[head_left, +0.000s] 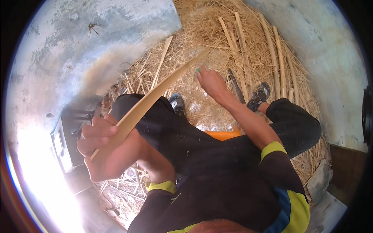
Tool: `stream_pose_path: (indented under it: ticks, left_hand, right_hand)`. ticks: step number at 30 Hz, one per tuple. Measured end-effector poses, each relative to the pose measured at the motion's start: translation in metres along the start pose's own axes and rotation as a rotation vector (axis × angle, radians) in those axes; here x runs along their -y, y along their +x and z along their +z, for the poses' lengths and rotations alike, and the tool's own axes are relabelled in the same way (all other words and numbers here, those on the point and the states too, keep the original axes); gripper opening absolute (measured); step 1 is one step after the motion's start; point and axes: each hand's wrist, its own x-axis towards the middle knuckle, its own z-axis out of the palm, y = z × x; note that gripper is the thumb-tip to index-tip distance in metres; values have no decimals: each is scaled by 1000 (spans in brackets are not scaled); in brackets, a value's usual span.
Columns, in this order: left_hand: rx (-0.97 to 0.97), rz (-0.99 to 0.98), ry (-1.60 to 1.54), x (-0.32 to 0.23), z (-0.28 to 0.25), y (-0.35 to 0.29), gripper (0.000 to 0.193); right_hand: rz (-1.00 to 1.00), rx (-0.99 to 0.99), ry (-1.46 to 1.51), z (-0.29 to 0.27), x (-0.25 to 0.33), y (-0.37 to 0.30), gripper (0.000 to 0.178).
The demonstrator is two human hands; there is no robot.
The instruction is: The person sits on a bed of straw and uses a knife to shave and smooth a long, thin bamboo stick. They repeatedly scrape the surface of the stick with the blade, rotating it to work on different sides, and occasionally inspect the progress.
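A long, pale bamboo strip (149, 101) runs slantwise from lower left to upper middle, over my left thigh. My left hand (112, 145) is closed around its near end, thumb below and fingers curled over the edge. The far end tapers off above the littered floor. Close to that far part, my right hand (211, 82) is closed, fingers curled. A small green bit (198, 70) shows at its fingertips; what it belongs to is hidden in the hand. Whether the right hand touches the strip, I cannot tell.
Straw-like shavings (211, 19) cover the floor between pale walls (105, 42). Several bamboo pieces (272, 50) lie at the far right. A dark, narrow bar (235, 83) lies beside my right shoe (259, 96). An orange plastic thing (222, 135) shows between my legs.
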Motion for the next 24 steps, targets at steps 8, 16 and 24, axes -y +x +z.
stream_pose_path:
  ticks: [8, 16, 24]
  left_hand:
    - [-16, 31, 42, 0, 2, 3, 29]
    - [58, -13, -93, -2, 2, -4, 30]
    - [-9, 7, 92, 0, 0, 6, 27]
  right_hand:
    - [-85, 17, 199, -27, 54, -31, 25]
    - [-92, 41, 168, -31, 56, -29, 26]
    - [24, 91, 175, -9, 39, -17, 27]
